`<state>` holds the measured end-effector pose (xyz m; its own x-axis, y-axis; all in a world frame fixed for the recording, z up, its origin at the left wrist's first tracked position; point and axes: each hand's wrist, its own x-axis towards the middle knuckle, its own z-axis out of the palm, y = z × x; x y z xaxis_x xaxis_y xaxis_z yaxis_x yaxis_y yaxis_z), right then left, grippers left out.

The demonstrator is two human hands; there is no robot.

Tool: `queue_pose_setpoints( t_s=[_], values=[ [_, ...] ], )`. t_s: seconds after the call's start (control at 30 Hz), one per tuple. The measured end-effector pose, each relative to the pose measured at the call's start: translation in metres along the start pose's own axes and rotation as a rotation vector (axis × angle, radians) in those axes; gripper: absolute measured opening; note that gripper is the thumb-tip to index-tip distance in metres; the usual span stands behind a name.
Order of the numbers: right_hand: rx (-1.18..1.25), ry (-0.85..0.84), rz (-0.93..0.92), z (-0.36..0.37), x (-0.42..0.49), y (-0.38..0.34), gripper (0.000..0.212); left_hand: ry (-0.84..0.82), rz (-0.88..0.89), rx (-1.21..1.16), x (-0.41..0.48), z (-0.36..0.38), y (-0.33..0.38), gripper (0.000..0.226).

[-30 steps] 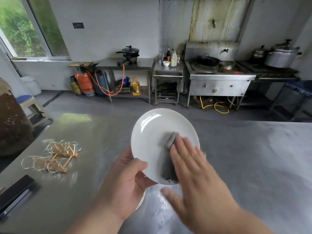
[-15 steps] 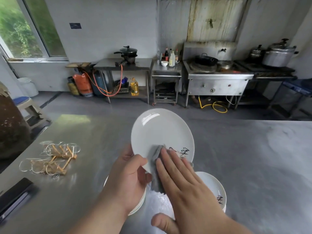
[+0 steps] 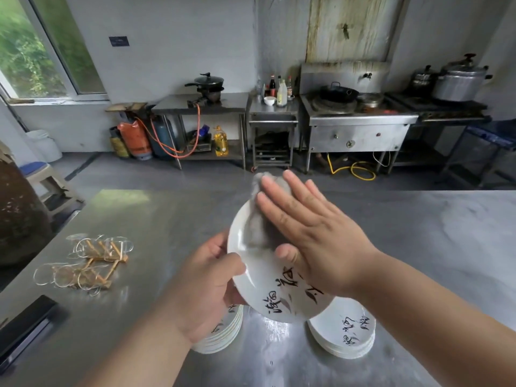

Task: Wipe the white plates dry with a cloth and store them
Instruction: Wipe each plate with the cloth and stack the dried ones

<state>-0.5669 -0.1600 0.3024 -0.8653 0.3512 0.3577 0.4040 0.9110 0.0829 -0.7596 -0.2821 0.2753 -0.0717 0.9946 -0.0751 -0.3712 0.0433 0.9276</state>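
cloth (image 3: 258, 219) has slid from the plate's (image 3: 268, 283) near edge to its far rim; right hand (image 3: 312, 236) presses it flat, fingers spread, while left hand (image 3: 208, 280) stays clamped on the rim. wiping looks nearly finished.

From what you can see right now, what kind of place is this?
Probably a working commercial kitchen: a wok sits on a steel range by the far wall, gas cylinders stand under a table, and plates are being wiped over a long steel counter.
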Motion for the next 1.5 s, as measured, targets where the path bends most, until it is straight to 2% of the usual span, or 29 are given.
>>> queue_pose_setpoints(
  t_s=[0.1, 0.17, 0.33, 0.47, 0.57, 0.63, 0.73, 0.87, 1.0, 1.1, 1.27, 1.4, 1.5],
  values=[
    [-0.016, -0.045, 0.193, 0.012, -0.021, 0.008, 0.077, 0.063, 0.002, -0.057, 0.000, -0.010, 0.006, 0.048],
    [-0.014, -0.071, 0.250, 0.023, -0.030, -0.001, 0.084, 0.069, -0.012, -0.038, 0.000, -0.010, 0.007, 0.050],
    [0.013, -0.071, 0.121, 0.026, -0.012, -0.016, 0.090, 0.010, -0.038, 0.030, 0.005, 0.007, -0.003, 0.049],
    [-0.046, -0.131, 0.260, 0.011, -0.007, 0.000, 0.095, 0.075, 0.034, -0.121, 0.014, 0.001, 0.002, 0.052],
    [0.045, -0.177, 0.344, 0.021, -0.030, -0.014, 0.099, 0.150, 0.081, -0.201, 0.021, -0.003, -0.002, 0.051],
    [0.171, -0.199, 0.327, 0.035, -0.046, -0.036, 0.100, 0.206, 0.083, -0.231, 0.022, -0.002, -0.011, 0.047],
    [0.159, -0.244, 0.303, 0.041, -0.042, -0.029, 0.099, 0.207, 0.045, -0.202, 0.022, 0.003, -0.024, 0.044],
    [0.035, -0.182, 0.404, 0.020, -0.011, 0.011, 0.097, 0.151, 0.057, -0.234, 0.026, 0.010, -0.026, 0.048],
    [0.237, -0.051, 0.444, 0.037, -0.027, -0.024, 0.101, 0.178, 0.141, -0.315, 0.036, 0.013, -0.016, 0.055],
    [0.367, 0.089, 0.463, 0.056, -0.046, -0.055, 0.091, 0.182, 0.166, -0.338, 0.038, 0.018, -0.021, 0.056],
    [0.341, 0.377, 0.529, 0.038, -0.022, -0.016, 0.064, 0.098, 0.178, -0.357, 0.038, 0.029, -0.028, 0.066],
    [0.493, 0.397, 0.585, 0.045, -0.029, -0.020, 0.060, 0.098, 0.209, -0.383, 0.041, 0.032, -0.023, 0.068],
    [0.573, 0.369, 0.526, 0.067, -0.046, -0.056, 0.069, 0.145, 0.202, -0.383, 0.043, 0.032, -0.022, 0.063]
  ],
)
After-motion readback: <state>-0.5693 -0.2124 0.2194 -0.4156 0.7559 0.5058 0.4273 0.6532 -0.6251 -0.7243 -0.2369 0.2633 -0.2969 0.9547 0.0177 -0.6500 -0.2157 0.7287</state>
